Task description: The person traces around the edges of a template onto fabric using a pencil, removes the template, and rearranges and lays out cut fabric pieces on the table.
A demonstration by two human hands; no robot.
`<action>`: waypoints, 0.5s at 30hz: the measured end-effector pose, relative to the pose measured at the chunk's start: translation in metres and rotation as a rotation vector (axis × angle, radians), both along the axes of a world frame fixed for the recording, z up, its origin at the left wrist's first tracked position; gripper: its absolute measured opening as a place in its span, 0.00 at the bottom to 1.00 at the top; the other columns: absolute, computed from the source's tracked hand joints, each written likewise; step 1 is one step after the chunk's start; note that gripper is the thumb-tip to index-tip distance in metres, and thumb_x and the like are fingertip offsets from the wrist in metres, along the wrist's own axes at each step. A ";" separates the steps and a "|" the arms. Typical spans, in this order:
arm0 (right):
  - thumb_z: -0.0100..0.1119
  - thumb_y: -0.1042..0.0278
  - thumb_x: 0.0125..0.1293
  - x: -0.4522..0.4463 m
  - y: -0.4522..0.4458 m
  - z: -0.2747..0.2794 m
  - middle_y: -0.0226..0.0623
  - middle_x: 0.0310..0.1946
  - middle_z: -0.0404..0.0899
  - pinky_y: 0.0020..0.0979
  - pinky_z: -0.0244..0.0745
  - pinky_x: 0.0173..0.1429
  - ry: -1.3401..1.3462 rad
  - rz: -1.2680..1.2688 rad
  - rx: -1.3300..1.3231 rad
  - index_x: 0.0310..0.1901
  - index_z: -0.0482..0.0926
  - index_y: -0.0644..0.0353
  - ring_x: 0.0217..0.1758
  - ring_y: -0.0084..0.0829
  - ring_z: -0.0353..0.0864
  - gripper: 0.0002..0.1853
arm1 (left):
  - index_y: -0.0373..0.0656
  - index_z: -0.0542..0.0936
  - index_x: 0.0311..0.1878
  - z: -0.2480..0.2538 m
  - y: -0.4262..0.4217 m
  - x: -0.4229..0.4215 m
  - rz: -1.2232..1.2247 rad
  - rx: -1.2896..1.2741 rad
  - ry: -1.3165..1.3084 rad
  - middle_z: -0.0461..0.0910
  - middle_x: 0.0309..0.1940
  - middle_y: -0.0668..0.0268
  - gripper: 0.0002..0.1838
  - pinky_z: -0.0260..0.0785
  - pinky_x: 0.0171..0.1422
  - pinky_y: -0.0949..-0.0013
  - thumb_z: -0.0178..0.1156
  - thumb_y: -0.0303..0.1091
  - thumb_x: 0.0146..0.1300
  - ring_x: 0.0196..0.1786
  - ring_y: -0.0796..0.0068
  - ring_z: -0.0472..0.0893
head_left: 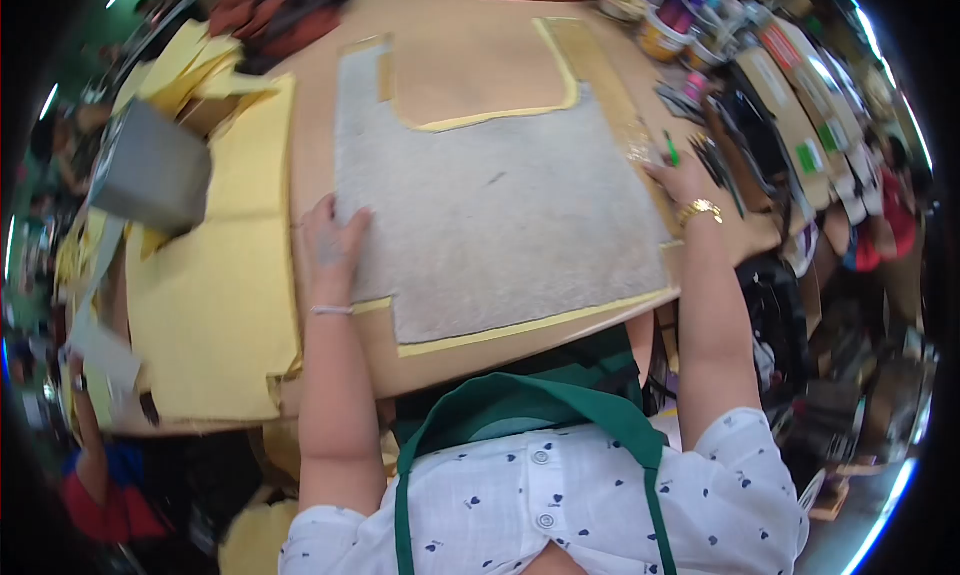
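The grey panel [500, 205] lies flat on the tabletop [460, 20] right in front of you, its wide notch at the far side and yellow strips showing along the notch and the near edge. Your left hand [335, 240] rests at the panel's left edge, palm down, thumb spread well away from the fingers, with nothing gripped. Your right hand [680, 178] is at the panel's right edge, its fingers partly curled and closed on a green pen [671, 149] that sticks up past them. A thin band [332, 310] circles your left wrist and a gold bracelet [699, 212] your right.

Left of the panel, apart from it, you have yellow sheets [215, 315], with a grey box [152, 170] standing on their far part. Beyond the panel, toward its far left, lies reddish-brown and dark cloth [268, 20]. To the panel's right, past your right hand, are some slim tools [717, 170] and a dark case [745, 140], with long boxes [800, 90] behind them; small tubs [662, 37] stand to the panel's far right. Other people are visible well off to both sides of the panel.
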State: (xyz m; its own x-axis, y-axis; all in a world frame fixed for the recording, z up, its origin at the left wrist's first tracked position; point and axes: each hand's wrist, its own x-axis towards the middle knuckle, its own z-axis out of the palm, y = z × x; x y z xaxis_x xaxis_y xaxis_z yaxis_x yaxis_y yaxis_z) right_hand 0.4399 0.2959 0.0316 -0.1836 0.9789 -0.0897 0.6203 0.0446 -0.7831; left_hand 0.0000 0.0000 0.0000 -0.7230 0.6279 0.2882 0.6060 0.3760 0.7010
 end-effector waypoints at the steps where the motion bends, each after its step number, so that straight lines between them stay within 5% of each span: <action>1: 0.71 0.61 0.40 -0.022 -0.027 0.023 0.42 0.32 0.78 0.30 0.73 0.34 -0.261 -0.144 0.134 0.37 0.75 0.61 0.30 0.36 0.79 0.22 | 0.30 0.72 0.47 -0.001 0.013 -0.003 -0.051 0.003 -0.002 0.75 0.37 0.54 0.29 0.65 0.49 0.64 0.65 0.41 0.44 0.41 0.65 0.73; 5: 0.66 0.52 0.43 -0.015 -0.036 0.041 0.47 0.33 0.77 0.34 0.71 0.42 -0.673 -0.102 0.347 0.37 0.75 0.62 0.36 0.38 0.78 0.24 | 0.27 0.71 0.46 0.028 0.022 0.021 -0.092 0.080 -0.231 0.73 0.33 0.61 0.29 0.66 0.40 0.74 0.66 0.37 0.43 0.34 0.74 0.72; 9: 0.65 0.54 0.44 -0.005 -0.027 0.033 0.46 0.33 0.77 0.34 0.70 0.45 -0.398 -0.130 0.136 0.35 0.76 0.62 0.39 0.40 0.76 0.21 | 0.27 0.67 0.52 0.041 0.019 0.023 -0.137 -0.079 -0.252 0.73 0.35 0.62 0.32 0.66 0.39 0.75 0.66 0.32 0.43 0.34 0.77 0.71; 15: 0.65 0.58 0.43 0.011 -0.016 0.034 0.44 0.35 0.77 0.34 0.69 0.46 -0.369 0.069 0.132 0.40 0.75 0.61 0.40 0.39 0.76 0.23 | 0.29 0.63 0.55 0.037 0.017 0.019 -0.203 -0.086 -0.377 0.74 0.40 0.59 0.33 0.67 0.44 0.74 0.65 0.28 0.45 0.39 0.74 0.73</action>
